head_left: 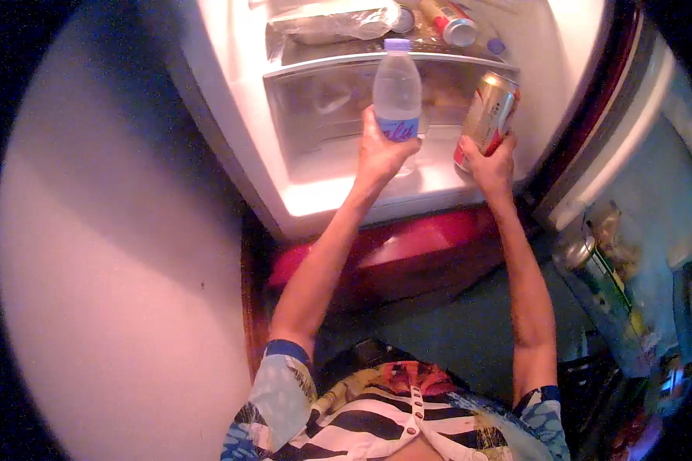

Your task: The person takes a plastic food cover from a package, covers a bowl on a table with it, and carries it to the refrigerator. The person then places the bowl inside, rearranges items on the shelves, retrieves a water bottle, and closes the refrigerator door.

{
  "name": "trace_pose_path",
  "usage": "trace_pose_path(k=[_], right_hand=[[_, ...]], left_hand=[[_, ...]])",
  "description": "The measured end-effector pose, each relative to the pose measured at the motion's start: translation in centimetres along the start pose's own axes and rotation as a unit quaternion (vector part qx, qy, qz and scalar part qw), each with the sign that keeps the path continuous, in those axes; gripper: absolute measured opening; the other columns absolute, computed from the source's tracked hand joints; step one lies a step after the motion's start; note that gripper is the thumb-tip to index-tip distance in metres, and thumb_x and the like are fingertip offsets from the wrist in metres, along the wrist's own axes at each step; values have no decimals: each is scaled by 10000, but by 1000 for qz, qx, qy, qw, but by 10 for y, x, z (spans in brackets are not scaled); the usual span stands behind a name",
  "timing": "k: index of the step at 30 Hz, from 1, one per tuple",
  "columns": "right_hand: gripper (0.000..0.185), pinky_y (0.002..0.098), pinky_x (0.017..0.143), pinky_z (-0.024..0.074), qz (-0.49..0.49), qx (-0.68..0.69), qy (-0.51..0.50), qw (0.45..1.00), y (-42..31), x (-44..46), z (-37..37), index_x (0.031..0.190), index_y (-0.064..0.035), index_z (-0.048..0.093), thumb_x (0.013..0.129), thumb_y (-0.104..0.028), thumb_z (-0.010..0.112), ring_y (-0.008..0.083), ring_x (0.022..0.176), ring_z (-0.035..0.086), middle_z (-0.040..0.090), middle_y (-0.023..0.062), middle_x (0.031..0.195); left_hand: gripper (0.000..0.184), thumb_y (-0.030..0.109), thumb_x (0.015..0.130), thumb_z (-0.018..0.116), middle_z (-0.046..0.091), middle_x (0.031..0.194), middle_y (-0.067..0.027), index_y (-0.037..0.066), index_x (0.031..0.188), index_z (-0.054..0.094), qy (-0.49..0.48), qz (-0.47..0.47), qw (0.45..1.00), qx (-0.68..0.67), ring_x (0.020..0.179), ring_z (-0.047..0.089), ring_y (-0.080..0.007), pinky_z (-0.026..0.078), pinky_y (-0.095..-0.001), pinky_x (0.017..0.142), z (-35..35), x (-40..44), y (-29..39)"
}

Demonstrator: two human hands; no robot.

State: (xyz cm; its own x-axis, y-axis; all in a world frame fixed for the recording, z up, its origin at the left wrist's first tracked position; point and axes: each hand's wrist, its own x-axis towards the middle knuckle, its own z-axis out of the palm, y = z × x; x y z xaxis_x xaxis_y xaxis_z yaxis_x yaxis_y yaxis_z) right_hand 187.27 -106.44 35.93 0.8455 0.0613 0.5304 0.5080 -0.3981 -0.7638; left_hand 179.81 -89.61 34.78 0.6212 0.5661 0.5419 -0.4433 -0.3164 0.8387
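My left hand (384, 154) is wrapped round the lower part of a clear plastic water bottle (398, 88) with a lilac cap and a blue label. The bottle is upright, in front of the fridge's clear drawer (315, 115). To its right, my right hand (490, 165) grips a gold and red drink can (492, 111) near its base. The can leans slightly to the right. Both things are at the open front of the fridge (304, 201). Whether their bases touch the fridge floor, I cannot tell.
On the shelf above the drawer lie another gold and red can (450, 24) and a clear-wrapped package (334, 21). The open fridge door (623, 146) is on the right, with a can (584, 253) in its side rack. A pale wall (115, 253) stands at the left.
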Motion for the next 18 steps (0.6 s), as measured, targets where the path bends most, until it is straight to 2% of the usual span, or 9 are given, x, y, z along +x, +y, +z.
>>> trace_pose_path(k=[2,4,6,10,11,12,15,18], right_hand=[[821,386,861,413,-29,11,13,999,1,-6,-2,1208,36,292,621,-345,723,353,981,532,509,237,1086],[811,384,864,410,-21,19,-3,1000,-10,-11,-3,1218,13,275,633,-330,720,353,980,528,505,237,1088],[794,384,859,410,-58,27,13,998,-4,-7,-4,1231,-17,254,650,-303,713,345,971,532,504,233,1085],[790,381,851,415,-47,26,9,999,-3,-2,-1,1242,-39,237,657,-275,712,332,960,539,514,219,1066],[789,379,847,419,-45,37,12,998,-1,-2,0,1241,-41,235,657,-270,713,325,954,543,519,212,1058],[789,379,847,419,-44,44,12,998,1,-3,-3,1241,-41,235,657,-270,713,325,954,543,519,212,1058],[797,384,836,427,-74,57,7,996,2,-4,-4,1245,-52,232,651,-269,718,321,948,544,514,203,1066],[805,383,841,424,-69,24,-2,997,0,-7,-7,1249,-54,234,645,-267,722,309,956,536,494,203,1090]], left_hand=[[701,127,542,727,553,961,-117,35,1127,352,-28,-17,999,-31,873,551,-205,451,-327,780,3,3,-7],[682,137,520,744,558,949,-115,18,1093,394,-21,-28,999,-12,865,555,-203,456,-317,770,-4,5,1],[652,146,502,755,565,945,-115,6,1049,429,-42,-68,997,-7,856,560,-194,460,-309,762,-9,8,11],[684,90,469,808,563,936,-99,5,1040,440,-22,-79,993,-89,851,560,-191,470,-320,759,-26,10,16],[709,53,467,812,557,939,-89,12,1063,430,-40,-50,981,-181,860,555,-198,469,-328,772,-32,12,4],[709,53,467,812,557,939,-89,12,1063,430,-40,-47,983,-176,860,555,-198,469,-328,772,-37,10,6],[727,30,471,800,551,953,-83,22,1088,415,-54,-89,975,-196,868,551,-199,466,-328,783,-59,9,11],[574,18,510,759,570,887,-63,34,1014,485,-28,-191,961,-199,833,562,-194,469,-316,750,-67,15,15]])
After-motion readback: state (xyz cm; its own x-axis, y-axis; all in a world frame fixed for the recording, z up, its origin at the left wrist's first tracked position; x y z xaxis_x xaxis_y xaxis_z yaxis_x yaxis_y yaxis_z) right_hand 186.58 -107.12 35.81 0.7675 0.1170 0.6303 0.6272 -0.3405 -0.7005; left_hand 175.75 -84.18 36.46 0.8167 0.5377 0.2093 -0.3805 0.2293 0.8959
